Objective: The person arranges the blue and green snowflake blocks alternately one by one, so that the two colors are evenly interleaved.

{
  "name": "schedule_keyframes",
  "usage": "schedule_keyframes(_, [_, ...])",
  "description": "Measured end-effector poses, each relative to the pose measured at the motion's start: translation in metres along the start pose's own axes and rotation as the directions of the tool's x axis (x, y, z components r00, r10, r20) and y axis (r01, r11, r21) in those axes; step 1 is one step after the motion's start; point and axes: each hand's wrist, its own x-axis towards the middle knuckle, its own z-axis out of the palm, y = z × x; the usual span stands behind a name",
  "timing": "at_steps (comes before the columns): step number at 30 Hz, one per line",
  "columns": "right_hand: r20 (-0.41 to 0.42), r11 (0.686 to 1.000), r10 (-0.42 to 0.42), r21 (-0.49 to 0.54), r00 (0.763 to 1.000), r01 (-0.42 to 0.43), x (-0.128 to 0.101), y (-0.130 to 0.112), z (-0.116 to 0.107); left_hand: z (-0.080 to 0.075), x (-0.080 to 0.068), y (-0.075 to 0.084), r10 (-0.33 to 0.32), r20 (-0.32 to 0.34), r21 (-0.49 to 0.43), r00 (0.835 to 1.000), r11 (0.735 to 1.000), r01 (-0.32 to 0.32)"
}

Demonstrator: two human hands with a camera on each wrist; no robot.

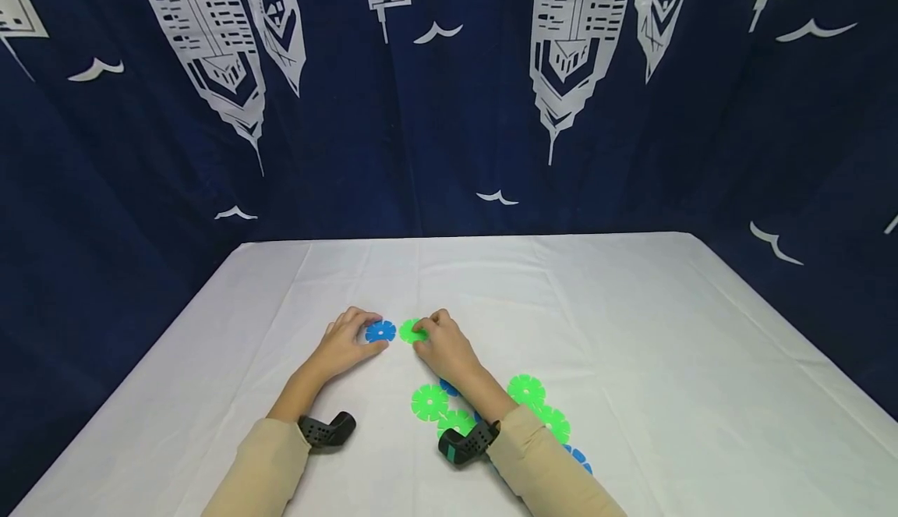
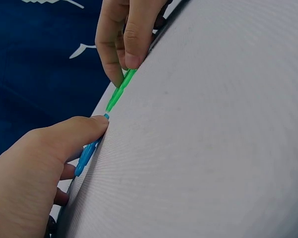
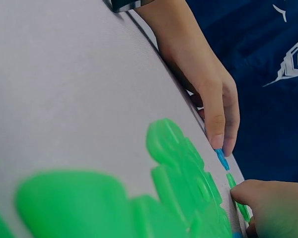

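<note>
— What's the left hand (image 1: 345, 343) doing?
— Pinching a blue disc (image 1: 380, 331) flat on the white table (image 1: 631, 330), fingers curled round its edge.
— And the right hand (image 1: 440, 347)?
— Gripping a green disc (image 1: 411, 331) just beside the blue one (edges nearly meeting). Spare green discs (image 1: 429, 402) lie near that wrist.

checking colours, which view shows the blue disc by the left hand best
The head view: the blue disc lies face-up, its notched round outline plain, at the left hand. Both wrist views catch it only edge-on, a thin blue sliver.
</note>
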Motion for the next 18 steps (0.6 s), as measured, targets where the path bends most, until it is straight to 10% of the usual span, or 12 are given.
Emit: schedule_keyframes(18, [0.003,0.999,-0.029,-0.013,1.0,0.029,-0.0025,-0.0019,0.0009,0.0008,-0.0004,-0.0014,0.016,-0.003,0.009,1.0,1.0,-0.016])
